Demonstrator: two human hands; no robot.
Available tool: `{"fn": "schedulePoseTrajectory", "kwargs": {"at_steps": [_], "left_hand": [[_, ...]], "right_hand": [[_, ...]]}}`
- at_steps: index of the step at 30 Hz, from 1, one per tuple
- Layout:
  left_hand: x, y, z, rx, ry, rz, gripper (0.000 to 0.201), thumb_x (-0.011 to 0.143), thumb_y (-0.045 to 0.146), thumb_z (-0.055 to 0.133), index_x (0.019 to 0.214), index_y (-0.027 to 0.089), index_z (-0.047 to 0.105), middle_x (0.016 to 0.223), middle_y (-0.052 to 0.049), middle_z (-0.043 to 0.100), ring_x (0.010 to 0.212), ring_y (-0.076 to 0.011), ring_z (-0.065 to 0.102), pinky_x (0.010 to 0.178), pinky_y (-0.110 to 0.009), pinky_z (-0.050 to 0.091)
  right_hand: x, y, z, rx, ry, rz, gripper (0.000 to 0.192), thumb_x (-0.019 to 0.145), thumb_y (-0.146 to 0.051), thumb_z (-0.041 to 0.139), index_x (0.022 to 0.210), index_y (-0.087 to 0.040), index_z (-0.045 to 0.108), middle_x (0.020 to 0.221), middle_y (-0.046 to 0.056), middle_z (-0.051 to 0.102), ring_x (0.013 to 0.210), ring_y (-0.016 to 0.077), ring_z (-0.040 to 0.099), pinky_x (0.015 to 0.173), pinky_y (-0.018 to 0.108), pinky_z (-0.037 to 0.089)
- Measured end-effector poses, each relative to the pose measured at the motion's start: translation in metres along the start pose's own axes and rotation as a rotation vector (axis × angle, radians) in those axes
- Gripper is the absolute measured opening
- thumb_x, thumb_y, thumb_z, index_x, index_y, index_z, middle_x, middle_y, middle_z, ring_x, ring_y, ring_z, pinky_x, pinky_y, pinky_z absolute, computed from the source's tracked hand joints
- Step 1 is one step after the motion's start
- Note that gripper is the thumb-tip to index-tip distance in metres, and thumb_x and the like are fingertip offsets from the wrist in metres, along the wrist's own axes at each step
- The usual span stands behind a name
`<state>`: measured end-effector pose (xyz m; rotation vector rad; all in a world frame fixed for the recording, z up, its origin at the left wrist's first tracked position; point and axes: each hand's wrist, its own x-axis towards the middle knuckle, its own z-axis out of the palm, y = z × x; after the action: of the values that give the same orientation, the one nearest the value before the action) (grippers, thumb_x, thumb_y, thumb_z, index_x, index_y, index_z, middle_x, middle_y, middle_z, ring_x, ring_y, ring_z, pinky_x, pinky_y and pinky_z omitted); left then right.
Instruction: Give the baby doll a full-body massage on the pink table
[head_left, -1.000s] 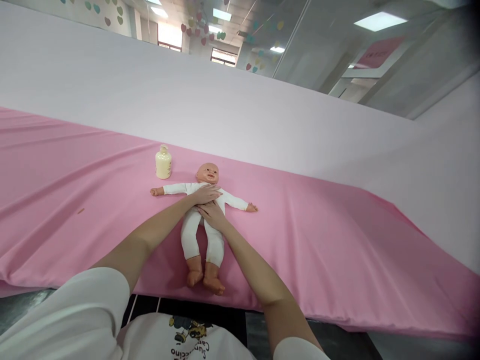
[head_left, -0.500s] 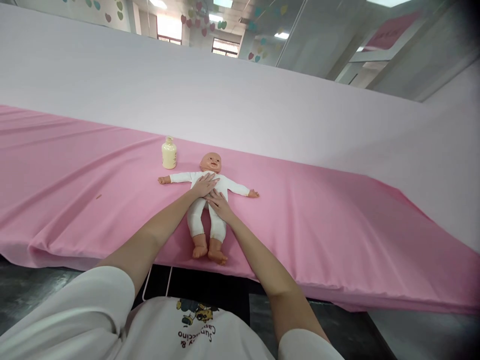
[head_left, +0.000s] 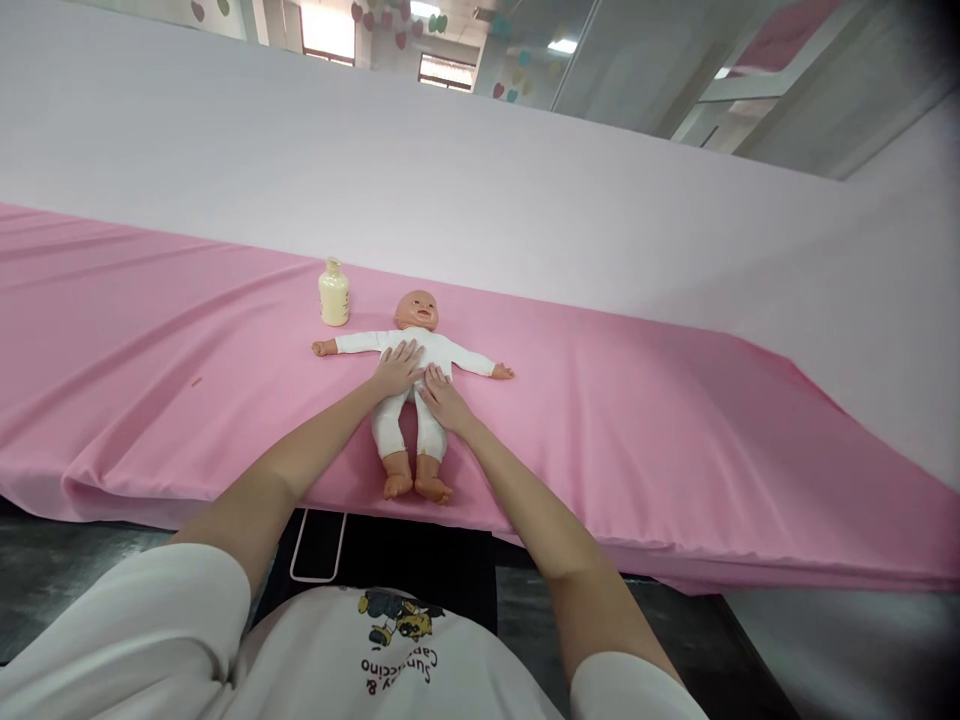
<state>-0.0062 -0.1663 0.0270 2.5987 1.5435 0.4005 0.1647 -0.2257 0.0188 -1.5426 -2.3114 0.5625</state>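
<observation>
A baby doll (head_left: 416,310) in a white suit lies on its back on the pink sheet (head_left: 637,430), arms spread, feet toward me. My left hand (head_left: 397,366) rests flat on the left side of the doll's belly with fingers apart. My right hand (head_left: 444,396) lies flat on the right side of the belly, beside the left hand. Neither hand grips anything. A small cream bottle (head_left: 334,293) stands upright on the sheet just left of the doll's head.
The pink sheet covers a long surface whose front edge runs just below the doll's feet. A pale wall (head_left: 480,190) rises behind it. A white-framed flat object (head_left: 319,545) lies on the dark floor under the edge, near my torso.
My hands have moved from overlapping on the doll's chest to lying side by side on its belly. The view has pulled back and tilted down.
</observation>
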Motion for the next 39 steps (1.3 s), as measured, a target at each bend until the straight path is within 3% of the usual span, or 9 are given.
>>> {"fn": "schedulePoseTrajectory", "kwargs": {"at_steps": [5, 10, 13, 17, 20, 27, 31, 35, 39], "left_hand": [[0.001, -0.003, 0.0, -0.027, -0.019, 0.021, 0.061, 0.102, 0.033, 0.027, 0.161, 0.016, 0.026, 0.169, -0.007, 0.02, 0.158, -0.0289, 0.015, 0.126, -0.055, 0.018], [0.004, -0.012, 0.004, -0.153, 0.018, 0.044, 0.057, 0.101, 0.026, 0.029, 0.157, 0.021, 0.035, 0.166, -0.006, 0.03, 0.158, -0.0252, 0.016, 0.126, -0.051, 0.02], [0.005, -0.026, 0.005, -0.295, 0.046, -0.025, 0.055, 0.101, 0.034, 0.035, 0.154, 0.023, 0.04, 0.166, -0.005, 0.03, 0.158, -0.0235, 0.014, 0.127, -0.046, 0.02], [0.004, -0.047, 0.0, -0.37, 0.041, -0.203, 0.064, 0.101, 0.052, 0.036, 0.158, 0.023, 0.031, 0.168, -0.007, 0.022, 0.157, -0.0287, 0.017, 0.126, -0.051, 0.022], [0.004, -0.053, -0.003, -0.368, 0.028, -0.267, 0.063, 0.1, 0.055, 0.035, 0.157, 0.028, 0.033, 0.167, -0.003, 0.026, 0.157, -0.0264, 0.019, 0.126, -0.054, 0.02], [0.004, -0.053, 0.0, -0.268, 0.144, -0.436, 0.074, 0.096, 0.062, 0.039, 0.155, 0.018, 0.038, 0.169, -0.012, 0.014, 0.159, -0.0311, 0.009, 0.124, -0.061, 0.017], [0.005, -0.066, 0.002, -0.251, 0.271, -0.589, 0.07, 0.099, 0.049, 0.035, 0.159, 0.013, 0.028, 0.17, -0.016, 0.009, 0.159, -0.0311, 0.006, 0.123, -0.063, 0.018], [0.006, -0.071, 0.004, -0.243, 0.263, -0.578, 0.073, 0.098, 0.045, 0.034, 0.16, 0.01, 0.022, 0.17, -0.018, 0.009, 0.159, -0.0326, 0.004, 0.124, -0.062, 0.016], [0.007, -0.066, 0.007, -0.211, 0.223, -0.524, 0.076, 0.097, 0.048, 0.038, 0.16, 0.009, 0.021, 0.17, -0.017, 0.009, 0.158, -0.0376, 0.0, 0.123, -0.064, 0.016]], "right_hand": [[0.038, -0.001, -0.006, -0.097, 0.061, 0.066, 0.079, 0.103, -0.053, 0.019, 0.159, 0.003, 0.014, 0.169, 0.021, 0.005, 0.159, 0.0319, 0.004, 0.129, 0.049, 0.009], [0.075, 0.009, -0.008, -0.093, 0.135, 0.054, 0.074, 0.102, -0.054, 0.017, 0.162, -0.011, 0.015, 0.171, 0.011, 0.005, 0.159, 0.0311, 0.006, 0.128, 0.054, 0.012], [0.087, 0.022, -0.01, -0.002, 0.159, 0.081, 0.076, 0.101, -0.058, 0.017, 0.163, -0.015, 0.016, 0.171, 0.008, 0.008, 0.159, 0.0312, 0.006, 0.128, 0.054, 0.011], [0.087, 0.052, -0.01, 0.183, 0.198, 0.206, 0.092, 0.095, -0.072, 0.02, 0.163, -0.01, 0.012, 0.171, 0.011, 0.008, 0.16, 0.0305, 0.005, 0.13, 0.05, 0.009], [0.082, 0.071, -0.007, 0.268, 0.194, 0.242, 0.093, 0.094, -0.075, 0.02, 0.162, -0.012, 0.016, 0.171, 0.01, 0.011, 0.16, 0.0273, 0.007, 0.131, 0.047, 0.008], [0.062, 0.092, -0.008, 0.007, 0.417, 0.343, 0.08, 0.1, -0.059, 0.017, 0.156, -0.004, 0.032, 0.168, 0.018, 0.022, 0.158, 0.0347, 0.01, 0.127, 0.059, 0.004], [0.054, 0.109, -0.019, 0.04, 0.478, 0.395, 0.076, 0.1, -0.056, 0.017, 0.152, -0.004, 0.038, 0.164, 0.02, 0.03, 0.157, 0.0346, 0.015, 0.126, 0.059, 0.008], [0.061, 0.1, -0.025, 0.045, 0.452, 0.438, 0.078, 0.1, -0.058, 0.019, 0.151, -0.003, 0.039, 0.165, 0.023, 0.028, 0.157, 0.0397, 0.011, 0.123, 0.067, 0.004], [0.077, 0.056, -0.024, 0.088, 0.248, 0.382, 0.072, 0.102, -0.053, 0.018, 0.158, -0.008, 0.028, 0.168, 0.02, 0.017, 0.158, 0.0385, 0.01, 0.122, 0.069, 0.003]]}}
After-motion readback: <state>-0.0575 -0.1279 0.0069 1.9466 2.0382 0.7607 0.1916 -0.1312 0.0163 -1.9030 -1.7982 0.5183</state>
